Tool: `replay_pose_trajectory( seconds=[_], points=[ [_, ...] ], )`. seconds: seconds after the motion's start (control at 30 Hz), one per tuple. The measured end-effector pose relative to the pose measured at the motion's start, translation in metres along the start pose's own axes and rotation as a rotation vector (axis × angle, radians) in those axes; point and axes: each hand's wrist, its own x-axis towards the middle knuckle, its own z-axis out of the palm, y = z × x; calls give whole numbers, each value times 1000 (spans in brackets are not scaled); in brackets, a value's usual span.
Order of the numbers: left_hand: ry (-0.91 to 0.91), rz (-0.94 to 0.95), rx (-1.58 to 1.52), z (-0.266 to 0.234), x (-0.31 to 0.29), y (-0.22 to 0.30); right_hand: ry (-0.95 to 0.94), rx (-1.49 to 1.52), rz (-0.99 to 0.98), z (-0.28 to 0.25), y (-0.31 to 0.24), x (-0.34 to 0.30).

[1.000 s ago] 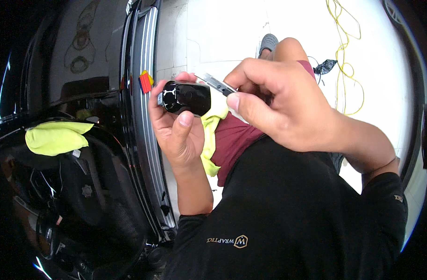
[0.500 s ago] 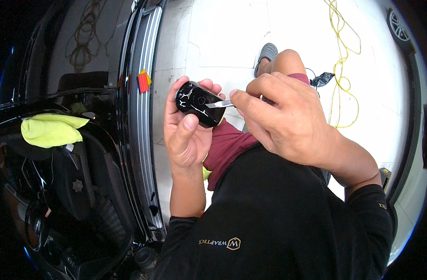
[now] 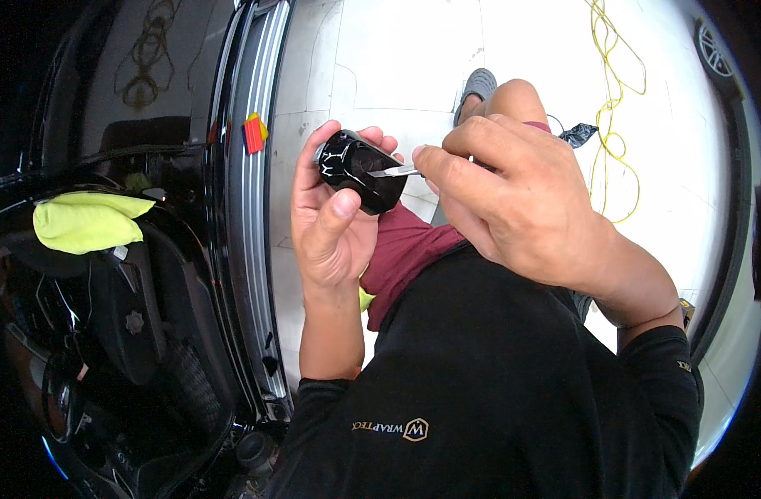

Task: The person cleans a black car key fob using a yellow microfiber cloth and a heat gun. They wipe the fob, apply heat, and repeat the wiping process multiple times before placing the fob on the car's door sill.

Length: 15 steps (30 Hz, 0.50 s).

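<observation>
Your left hand cradles the glossy black piece, your right hand pinches the slim blade; 1 slip might scratch it!

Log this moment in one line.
Left hand: holds glossy black casing; right hand: holds slim knife, tip over casing; nearby: lime-green cloth

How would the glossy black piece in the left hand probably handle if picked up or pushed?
The glossy black piece looks stiff: no bend shows in the left hand. Its mirror-like shine suggests a slippery surface. Its rounded end might let it rock.
</observation>
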Motion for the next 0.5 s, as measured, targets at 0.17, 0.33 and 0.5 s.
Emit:
replay_pose_trajectory(
  seconds=[0.17, 0.33, 0.5],
  points=[
    [11, 2, -2, 0, -1, 0, -25, 8, 17, 3, -2, 0],
    [20, 12, 21, 1, -2, 1, -55, -23, 12, 2, -2, 0],
    [5, 53, 145, -3, -3, 0, -127, -90, 52, -5, -10, 5]
  ],
)
